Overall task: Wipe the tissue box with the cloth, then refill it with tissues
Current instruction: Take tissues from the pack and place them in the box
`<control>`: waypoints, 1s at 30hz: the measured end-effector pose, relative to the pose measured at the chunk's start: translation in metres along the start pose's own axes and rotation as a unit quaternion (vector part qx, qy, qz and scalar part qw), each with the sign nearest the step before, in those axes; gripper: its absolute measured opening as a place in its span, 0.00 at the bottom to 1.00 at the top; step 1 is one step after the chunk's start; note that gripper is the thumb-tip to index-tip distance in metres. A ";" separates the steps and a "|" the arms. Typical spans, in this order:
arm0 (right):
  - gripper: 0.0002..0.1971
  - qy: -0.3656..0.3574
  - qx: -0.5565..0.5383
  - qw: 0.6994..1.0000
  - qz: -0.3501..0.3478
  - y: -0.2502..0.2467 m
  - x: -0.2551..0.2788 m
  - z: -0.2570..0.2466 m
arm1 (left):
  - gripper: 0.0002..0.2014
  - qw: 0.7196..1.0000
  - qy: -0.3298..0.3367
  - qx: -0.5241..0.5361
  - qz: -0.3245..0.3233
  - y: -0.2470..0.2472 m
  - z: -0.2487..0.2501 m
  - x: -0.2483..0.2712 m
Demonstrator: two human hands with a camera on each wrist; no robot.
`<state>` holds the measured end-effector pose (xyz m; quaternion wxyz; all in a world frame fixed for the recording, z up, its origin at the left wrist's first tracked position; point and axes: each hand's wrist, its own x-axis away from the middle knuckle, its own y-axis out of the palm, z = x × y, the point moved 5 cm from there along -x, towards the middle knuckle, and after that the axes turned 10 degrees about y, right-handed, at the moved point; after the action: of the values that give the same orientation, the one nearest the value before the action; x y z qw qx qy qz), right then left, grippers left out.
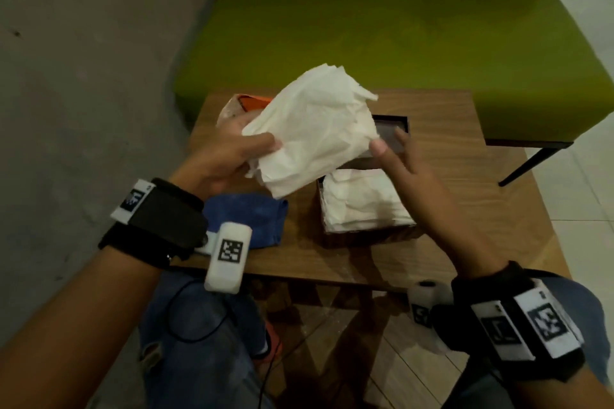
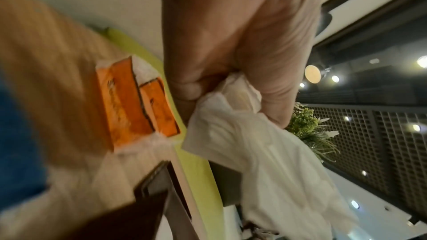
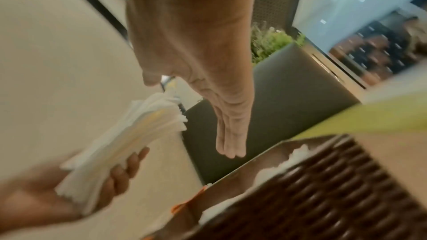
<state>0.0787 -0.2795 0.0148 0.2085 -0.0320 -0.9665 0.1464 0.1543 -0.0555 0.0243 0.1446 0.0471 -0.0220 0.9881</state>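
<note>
My left hand (image 1: pixel 232 153) grips a thick stack of white tissues (image 1: pixel 315 133) by its near-left edge and holds it in the air over the table; the wrist view shows the left hand (image 2: pixel 231 61) bunching the tissues (image 2: pixel 265 152) tight. The dark woven tissue box (image 1: pixel 368 236) stands open below and to the right, with white tissues (image 1: pixel 362 202) lying inside it. My right hand (image 1: pixel 405 169) hovers over the box with straight fingers (image 3: pixel 228 145), its thumb beside the stack's right edge, holding nothing. The blue cloth (image 1: pixel 255 219) lies crumpled on the table left of the box.
The dark box lid (image 1: pixel 392 129) lies behind the box on the wooden table (image 1: pixel 465 196). An orange tissue packet (image 1: pixel 246 103) in clear wrap sits at the table's back left. A green bench (image 1: pixel 382 40) stands behind the table, a grey wall on the left.
</note>
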 end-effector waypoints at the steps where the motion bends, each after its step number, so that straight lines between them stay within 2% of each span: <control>1: 0.50 0.029 -0.070 0.997 -0.035 0.001 0.000 0.002 | 0.21 1.000 -0.001 0.030 0.004 0.008 -0.004 0.005; 3: 0.44 0.079 -0.171 0.974 -0.127 0.012 0.006 0.006 | 0.25 0.996 -0.004 0.090 0.016 0.027 -0.011 0.013; 5: 0.32 0.080 -0.267 0.945 -0.173 0.021 0.015 0.004 | 0.29 0.990 -0.021 0.141 0.020 0.050 -0.018 0.023; 8: 0.26 0.050 -0.410 0.894 -0.172 0.023 0.022 -0.003 | 0.26 0.986 -0.052 0.153 -0.028 0.082 -0.028 0.038; 11: 0.26 0.085 -0.480 0.859 -0.157 0.017 0.022 -0.001 | 0.19 0.983 -0.059 0.167 -0.052 0.095 -0.026 0.046; 15: 0.23 0.113 -0.444 0.874 -0.161 0.017 0.025 0.005 | 0.20 0.990 -0.012 0.133 -0.042 0.099 -0.010 0.045; 18: 0.20 0.115 -0.431 0.876 -0.182 0.022 0.031 0.005 | 0.14 0.996 0.009 0.083 -0.010 0.103 -0.004 0.044; 21: 0.20 0.110 -0.439 0.876 -0.167 0.022 0.032 0.006 | 0.08 0.993 0.008 0.104 0.045 0.105 -0.005 0.045; 25: 0.12 0.094 -0.407 0.897 -0.142 0.028 0.034 0.010 | 0.13 0.993 -0.002 0.106 0.053 0.113 -0.012 0.047; 27: 0.10 0.095 -0.420 0.892 -0.138 0.024 0.033 0.010 | 0.09 0.988 0.004 0.131 0.085 0.108 -0.010 0.045; 30: 0.18 0.111 -0.415 0.893 -0.137 0.026 0.031 0.012 | 0.07 0.987 -0.002 0.133 0.089 0.108 -0.013 0.045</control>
<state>0.0457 -0.2542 0.0083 0.3006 0.0011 -0.9046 -0.3022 0.0788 -0.1448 0.0122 0.0483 0.0657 0.1052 0.9911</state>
